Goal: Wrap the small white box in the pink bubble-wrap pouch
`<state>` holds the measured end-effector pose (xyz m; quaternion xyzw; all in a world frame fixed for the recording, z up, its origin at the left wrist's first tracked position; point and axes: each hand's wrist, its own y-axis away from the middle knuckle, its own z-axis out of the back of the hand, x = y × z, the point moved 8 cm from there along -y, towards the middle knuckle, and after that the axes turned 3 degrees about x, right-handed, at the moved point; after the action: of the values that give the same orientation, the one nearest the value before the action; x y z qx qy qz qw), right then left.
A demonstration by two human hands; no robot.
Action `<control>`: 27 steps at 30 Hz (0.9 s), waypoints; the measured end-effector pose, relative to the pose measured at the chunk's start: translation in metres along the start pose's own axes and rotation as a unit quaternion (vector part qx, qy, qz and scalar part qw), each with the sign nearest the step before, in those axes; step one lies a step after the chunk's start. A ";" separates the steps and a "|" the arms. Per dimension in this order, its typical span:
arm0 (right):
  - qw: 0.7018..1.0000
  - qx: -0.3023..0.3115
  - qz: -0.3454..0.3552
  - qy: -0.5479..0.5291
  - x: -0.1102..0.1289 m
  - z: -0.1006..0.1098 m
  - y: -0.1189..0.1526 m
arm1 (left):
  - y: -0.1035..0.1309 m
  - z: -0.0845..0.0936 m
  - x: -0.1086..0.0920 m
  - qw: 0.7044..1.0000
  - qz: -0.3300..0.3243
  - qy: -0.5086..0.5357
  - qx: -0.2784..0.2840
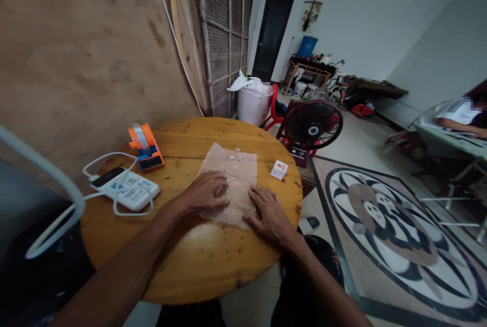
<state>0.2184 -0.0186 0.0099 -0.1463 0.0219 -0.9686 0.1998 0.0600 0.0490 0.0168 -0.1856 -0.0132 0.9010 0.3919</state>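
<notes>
Head view: from where I stand, the bubble wrap lies in the middle of the round wooden table. The left hand is on its left side, with bent fingers and the thumb held apart. The right hand is spread out on its right side. I see no pinch in either hand. I can't tell if anything is under the wrap.

The wrap is thin and light. If one hand lets go, it could slide or curl up. Pushing too hard could pop the bubbles. The big fan stands past the table's far right edge, and its wind could lift the wrap, but I can't tell if it is on. The little box is near the right edge, so a bump from the right hand could knock it off. The white cord loops near the left arm. If the arm snags it, the white power pack could get pulled toward the left edge. The orange tape holder sits by the far left edge.

The little box has a round red mark and red and purple print, too small to read. The power pack has blue and black print and a square code, but I can't read the words.
</notes>
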 end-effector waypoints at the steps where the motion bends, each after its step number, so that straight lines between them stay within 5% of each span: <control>1: 1.000 0.000 0.000 -0.001 0.000 0.000 0.000 | -0.001 0.001 -0.002 1.000 -0.004 -0.001 -0.009; 8: 1.000 -0.011 0.008 -0.012 -0.003 0.000 0.000 | -0.001 0.002 -0.020 0.999 -0.033 0.002 0.003; 19: 0.996 -0.056 0.005 -0.071 -0.012 0.016 0.006 | 0.002 -0.004 -0.018 0.999 -0.006 -0.019 0.044; 23: 0.968 -0.179 -0.074 -0.158 -0.070 0.050 0.039 | 0.002 -0.004 -0.017 0.999 -0.004 -0.019 0.045; 27: 0.907 -0.293 -0.242 -0.184 -0.169 0.095 0.130 | 0.001 -0.008 -0.013 0.999 -0.004 -0.018 0.047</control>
<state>0.4438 -0.0699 0.0413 -0.3744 0.2319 -0.8931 -0.0919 0.0700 0.0378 0.0140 -0.1510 0.0211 0.9020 0.4039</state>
